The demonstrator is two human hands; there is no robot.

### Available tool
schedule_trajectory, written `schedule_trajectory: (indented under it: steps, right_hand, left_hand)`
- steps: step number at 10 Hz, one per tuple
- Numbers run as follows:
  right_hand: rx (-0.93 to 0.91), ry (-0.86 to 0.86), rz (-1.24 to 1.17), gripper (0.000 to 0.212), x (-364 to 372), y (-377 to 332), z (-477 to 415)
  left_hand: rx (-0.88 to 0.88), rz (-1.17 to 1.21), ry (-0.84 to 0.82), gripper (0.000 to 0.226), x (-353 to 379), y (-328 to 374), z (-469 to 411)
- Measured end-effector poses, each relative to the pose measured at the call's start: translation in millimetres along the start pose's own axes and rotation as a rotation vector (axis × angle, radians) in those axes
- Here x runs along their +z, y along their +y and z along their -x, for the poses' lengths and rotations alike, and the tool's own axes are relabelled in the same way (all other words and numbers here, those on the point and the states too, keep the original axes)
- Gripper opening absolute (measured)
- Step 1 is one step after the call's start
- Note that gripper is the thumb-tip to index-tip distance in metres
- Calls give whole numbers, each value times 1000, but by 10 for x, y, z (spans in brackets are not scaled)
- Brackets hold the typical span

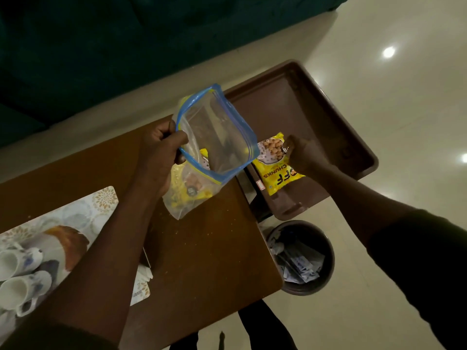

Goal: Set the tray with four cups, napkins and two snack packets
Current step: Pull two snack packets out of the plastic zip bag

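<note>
One snack packet (276, 164) lies at tray (353, 137) edge under right hand (303, 152).

- Brown wooden table (202, 248), crumbs/specks on top.
- Patterned placemat (83, 210) on table's left part, floral print, w/ a brown-white bird-like picture.
- Dark round bin (326, 251) on floor just beside table's right edge, papers inside.
- Glossy pale tile floor (404, 109), lamp reflections.
- Dark teal sofa (101, 46) beyond table.
</note>
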State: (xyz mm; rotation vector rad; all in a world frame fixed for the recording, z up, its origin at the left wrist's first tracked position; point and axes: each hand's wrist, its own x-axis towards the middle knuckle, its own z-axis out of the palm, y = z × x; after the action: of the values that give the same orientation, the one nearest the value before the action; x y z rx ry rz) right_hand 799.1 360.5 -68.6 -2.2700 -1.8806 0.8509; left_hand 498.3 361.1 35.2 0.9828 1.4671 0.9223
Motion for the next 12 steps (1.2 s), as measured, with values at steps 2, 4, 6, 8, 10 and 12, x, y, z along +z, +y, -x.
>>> schedule_trajectory:
  steps: [2, 4, 6, 8, 10, 12]
  right_hand:
    - [-78, 225, -131, 33, -158, -192, -38]
    - [-453, 286, -469, 15, -709, -1330, 122]
    - [-275, -534, -217, 11, -394, -1844, 165]
    - [-75, -599, 46, 18, 152, -2028, 110]
    - [-33, -379, 0, 37, 435, -2015, 244]
    - [-11, -397, -99, 26, 415, -2010, 197]
  left_hand:
    - [-13, 29, -10, 11, 34, -84, -25]
    - [-11, 47, -20, 10, 1, -50, 8]
    - [16, 31, -106, 10, -27, 68, 50]
    - [-7, 69, -142, 10, -37, 6, 106]
    - [-31, 102, -174, 26, -133, -68, 180]
    - [-7, 26, -156, 18, -237, -77, 124]
